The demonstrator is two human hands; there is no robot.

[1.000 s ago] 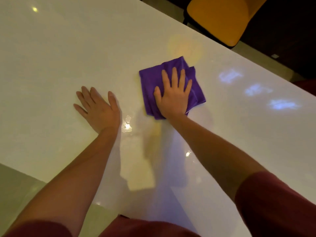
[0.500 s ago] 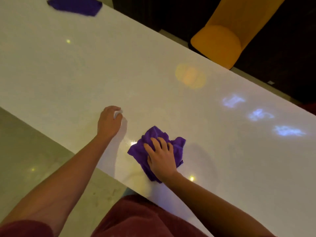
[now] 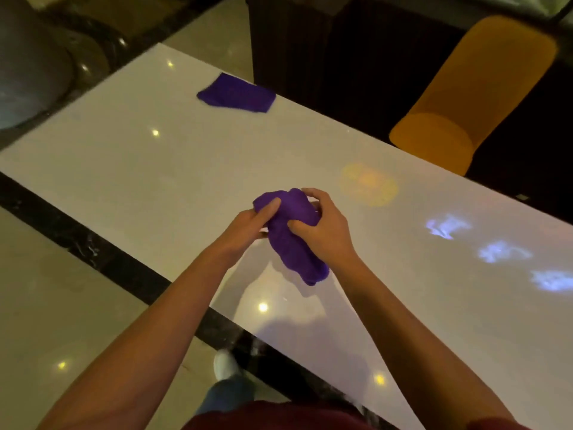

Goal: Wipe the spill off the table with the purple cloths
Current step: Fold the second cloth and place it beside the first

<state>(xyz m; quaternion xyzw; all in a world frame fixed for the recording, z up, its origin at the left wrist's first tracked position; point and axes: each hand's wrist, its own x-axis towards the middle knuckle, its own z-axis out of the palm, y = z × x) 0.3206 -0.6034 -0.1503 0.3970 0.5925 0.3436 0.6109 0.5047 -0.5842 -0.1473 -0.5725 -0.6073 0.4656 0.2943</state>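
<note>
A bunched purple cloth (image 3: 293, 237) hangs above the glossy white table (image 3: 155, 169), held between both hands. My left hand (image 3: 245, 226) grips its upper left part, thumb pressed on the fabric. My right hand (image 3: 322, 226) clasps it from the right, fingers curled over the top. The cloth's lower end dangles free toward the near table edge. A second purple cloth (image 3: 237, 94) lies flat at the table's far left corner. No spill is distinguishable among the light reflections on the tabletop.
An orange chair (image 3: 471, 97) stands behind the table's far edge on the right. A dark cabinet (image 3: 288, 41) is behind the far cloth. A black floor strip (image 3: 93, 243) runs along the table's near edge; my white shoe (image 3: 224, 364) shows below.
My right hand lifted the cloth off the table, and my left hand came over and took hold of it too. The view pulled back, showing the table's far corner.
</note>
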